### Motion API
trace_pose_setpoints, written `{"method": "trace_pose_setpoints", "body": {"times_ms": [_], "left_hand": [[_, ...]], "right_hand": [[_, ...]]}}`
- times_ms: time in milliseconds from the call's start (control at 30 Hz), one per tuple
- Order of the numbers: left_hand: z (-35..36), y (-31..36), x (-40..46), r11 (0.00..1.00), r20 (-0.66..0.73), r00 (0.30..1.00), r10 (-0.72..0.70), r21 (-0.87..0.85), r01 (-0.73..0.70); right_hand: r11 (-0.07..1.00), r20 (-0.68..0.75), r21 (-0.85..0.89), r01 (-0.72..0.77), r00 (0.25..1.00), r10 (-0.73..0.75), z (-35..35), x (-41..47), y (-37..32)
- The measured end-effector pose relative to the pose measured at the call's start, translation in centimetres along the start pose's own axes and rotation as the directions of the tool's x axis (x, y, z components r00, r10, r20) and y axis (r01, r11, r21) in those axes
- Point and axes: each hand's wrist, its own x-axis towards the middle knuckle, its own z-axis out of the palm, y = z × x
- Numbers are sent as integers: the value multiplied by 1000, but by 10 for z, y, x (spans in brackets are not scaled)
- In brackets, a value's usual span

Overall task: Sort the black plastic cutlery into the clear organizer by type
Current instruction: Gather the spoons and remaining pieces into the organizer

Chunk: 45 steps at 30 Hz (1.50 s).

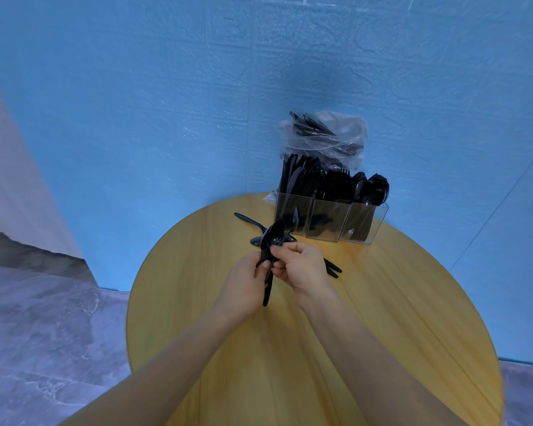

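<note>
Blue, brick-embossed wall panels (166, 103) fill the background, above a grey marbled floor (37, 318). Against the wall stands a round table (382, 302) with a smooth yellow wood-grain top. At its far edge sits the clear organizer (326, 221), a hard, square-cornered box with three compartments side by side, each already packed with upright black cutlery: knives seem to fill the left one, forks the middle and spoons the right. Behind it slumps a crinkled clear bag (323, 133) holding more pieces.

Near the middle of the table both hands work one bundle of spoons (271, 247): thin, glossy, stacked with bowls nested and pointing toward the organizer. The left hand (243, 281) grips the handles, its fingers curled round them, while the right hand (305, 269) pinches the stack just below the bowls with thumb and forefinger. A few loose pieces (250, 221) lie on the table beyond the hands, and more handles (333, 267) poke out from under the right hand.

The step looks like squaring up the stack before dropping it in. To do it well, I judge the handles should be tapped level, the slick plastic held firmly so nothing fans out, then the stack lowered handle-first into the right compartment, easing past the spoons already crowding it.
</note>
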Motion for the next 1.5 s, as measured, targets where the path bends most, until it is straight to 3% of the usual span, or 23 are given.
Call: {"method": "trace_pose_setpoints", "body": {"times_ms": [133, 333, 467, 633, 767, 933, 1100, 1167, 1300, 1500], "left_hand": [[2, 5, -3, 998, 31, 1000, -5, -68, 7], [7, 8, -7, 920, 121, 983, -139, -351, 173], [6, 8, -3, 896, 75, 976, -205, -386, 218], [6, 14, -5, 893, 116, 979, -167, -403, 200], [4, 15, -7, 887, 140, 979, -151, -418, 197], [8, 13, -6, 911, 143, 980, -141, -368, 185], [13, 12, -2, 943, 91, 986, -139, -292, 160], [14, 10, 0, 946, 83, 987, -140, -282, 159], [10, -2, 7, 918, 85, 978, -189, -339, 206], [6, -15, 17, 861, 96, 961, -260, -426, 276]], "right_hand": [[999, -2, 35, -16, 1000, 17, -6, -5, -4], [999, 14, -14, 33, 999, -33, -15, -11, -5], [979, 4, -166, 120, 993, -121, -22, -15, -3], [918, 186, -322, 232, 966, -179, -24, -31, -7], [862, 158, -428, 273, 961, -226, -23, -29, -3], [661, 166, -656, 364, 924, -344, -21, -26, 0], [288, 211, -889, 355, 878, -430, -11, -25, 0], [202, 252, -910, 363, 869, -425, -10, -23, -1], [295, 311, -853, 430, 874, -374, -20, -6, -1], [309, 80, -928, 208, 921, -381, -51, 33, 7]]}}
